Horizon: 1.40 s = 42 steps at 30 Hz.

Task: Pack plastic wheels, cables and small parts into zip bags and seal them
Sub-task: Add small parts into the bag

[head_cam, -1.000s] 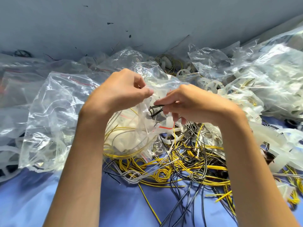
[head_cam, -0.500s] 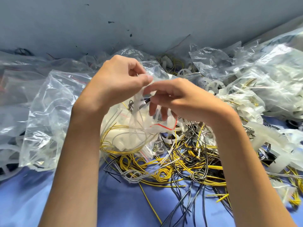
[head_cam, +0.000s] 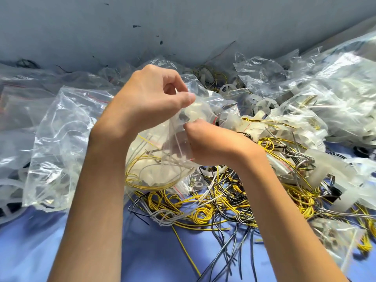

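- Left hand [head_cam: 150,98] pinches the zip bag [head_cam: 158,165] at its upper edge.
- Right hand [head_cam: 215,147] grips the bag mouth (fingertips hidden).
- Loose cables [head_cam: 203,208] lie below both hands.

Bare left hand [head_cam: 150,98], right hand [head_cam: 213,146]

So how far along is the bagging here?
Done: filled bags piled at the right and back. In hand: the left hand pinches the top edge of a zip bag holding yellow cable and white parts; the right hand is at its mouth, fingers hidden behind plastic, and the bag looks unsealed. Left: a tangle of loose cables and loose white wheels on the blue table.
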Tool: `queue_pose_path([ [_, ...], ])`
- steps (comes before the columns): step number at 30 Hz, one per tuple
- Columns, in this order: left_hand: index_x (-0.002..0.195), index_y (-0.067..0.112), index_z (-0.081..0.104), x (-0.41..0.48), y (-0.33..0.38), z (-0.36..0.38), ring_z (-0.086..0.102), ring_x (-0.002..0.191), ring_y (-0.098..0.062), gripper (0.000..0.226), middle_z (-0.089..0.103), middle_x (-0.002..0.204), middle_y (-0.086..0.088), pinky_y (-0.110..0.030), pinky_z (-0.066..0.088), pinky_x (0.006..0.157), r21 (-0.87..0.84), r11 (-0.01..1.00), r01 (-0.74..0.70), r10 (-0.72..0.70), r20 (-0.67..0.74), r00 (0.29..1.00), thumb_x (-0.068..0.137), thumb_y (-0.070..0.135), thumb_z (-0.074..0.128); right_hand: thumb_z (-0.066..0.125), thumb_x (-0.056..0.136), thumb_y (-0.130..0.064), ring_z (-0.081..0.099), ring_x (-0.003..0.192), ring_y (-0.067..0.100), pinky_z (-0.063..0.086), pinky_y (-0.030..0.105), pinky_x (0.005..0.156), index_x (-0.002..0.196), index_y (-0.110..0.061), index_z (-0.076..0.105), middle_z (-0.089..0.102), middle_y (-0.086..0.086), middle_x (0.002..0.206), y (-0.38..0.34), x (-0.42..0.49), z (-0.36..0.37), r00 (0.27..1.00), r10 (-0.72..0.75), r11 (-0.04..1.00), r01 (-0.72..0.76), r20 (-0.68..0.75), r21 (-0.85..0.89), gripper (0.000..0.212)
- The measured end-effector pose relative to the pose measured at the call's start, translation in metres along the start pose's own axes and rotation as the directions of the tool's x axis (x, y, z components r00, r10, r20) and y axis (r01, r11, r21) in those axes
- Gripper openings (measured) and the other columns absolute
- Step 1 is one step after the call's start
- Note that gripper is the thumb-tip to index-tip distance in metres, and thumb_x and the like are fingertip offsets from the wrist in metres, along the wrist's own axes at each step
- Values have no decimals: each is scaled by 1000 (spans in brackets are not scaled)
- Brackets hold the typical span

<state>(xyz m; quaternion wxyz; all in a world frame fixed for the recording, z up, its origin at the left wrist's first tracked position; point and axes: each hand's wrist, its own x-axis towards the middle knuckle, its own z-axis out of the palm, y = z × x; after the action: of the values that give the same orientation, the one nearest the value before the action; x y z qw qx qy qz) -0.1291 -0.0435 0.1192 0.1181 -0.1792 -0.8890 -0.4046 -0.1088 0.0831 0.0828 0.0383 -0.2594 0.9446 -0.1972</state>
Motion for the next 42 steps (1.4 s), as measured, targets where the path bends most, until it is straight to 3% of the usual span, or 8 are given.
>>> queue_pose_path([
  [5,78,19,69,1,-1,0,49,61,-12,9,65,71,-7,-29,41,66,-11,1000,-4,4,-9,1000,81,27,70,49,83,2,48,52,0,37,17,47,51,-24,43,52,-7,63,5,-1,-6,987,38,999,-36,-159,16,41],
  [9,77,19,69,1,0,0,49,62,-12,10,66,72,-9,-29,40,65,-7,1000,-17,17,-21,1000,81,27,71,45,80,6,61,90,31,48,38,78,65,-13,50,66,19,96,0,6,0,981,-48,999,50,-187,5,25],
  [12,76,19,69,1,-2,0,48,59,-11,10,61,66,-3,-29,40,63,-25,999,-21,21,-18,1000,81,28,71,44,84,3,61,94,30,49,36,82,97,2,64,65,18,105,-3,5,5,1000,-20,1000,20,-14,-15,24],
  [16,77,20,70,1,-4,-3,48,62,-13,12,64,72,-14,-32,42,65,-37,999,-20,19,-33,999,81,31,71,49,85,-3,58,76,-1,42,13,61,126,-28,60,63,-8,86,-2,-3,-3,996,15,997,-8,84,-77,49],
  [23,76,21,70,4,-8,-3,48,61,-13,12,62,69,-5,-31,41,65,-31,999,-15,13,-53,998,81,32,71,65,80,-8,49,67,5,41,21,62,99,-23,76,65,-5,71,3,-5,-9,994,-45,998,42,-96,-36,27],
  [28,76,23,70,5,-16,-4,46,55,-8,14,56,60,3,-23,38,58,28,999,21,-20,-65,998,81,37,70,48,84,2,52,65,-7,43,8,56,109,-24,71,67,-27,74,12,-9,-13,994,-72,996,76,83,-51,42],
  [37,75,23,66,7,-48,-23,52,68,-18,13,58,65,8,-26,42,68,166,954,250,-197,-284,938,76,33,74,41,69,9,68,70,9,51,17,63,74,-17,70,72,-3,72,55,-24,-39,890,234,954,-132,-392,271,40],
  [42,75,24,66,8,-48,-20,53,68,-15,15,62,69,7,-25,39,67,149,958,247,-197,-289,937,75,37,75,63,87,-17,61,104,14,49,27,89,125,-25,60,65,-5,113,56,-7,-9,968,250,968,-250,0,-26,39],
])
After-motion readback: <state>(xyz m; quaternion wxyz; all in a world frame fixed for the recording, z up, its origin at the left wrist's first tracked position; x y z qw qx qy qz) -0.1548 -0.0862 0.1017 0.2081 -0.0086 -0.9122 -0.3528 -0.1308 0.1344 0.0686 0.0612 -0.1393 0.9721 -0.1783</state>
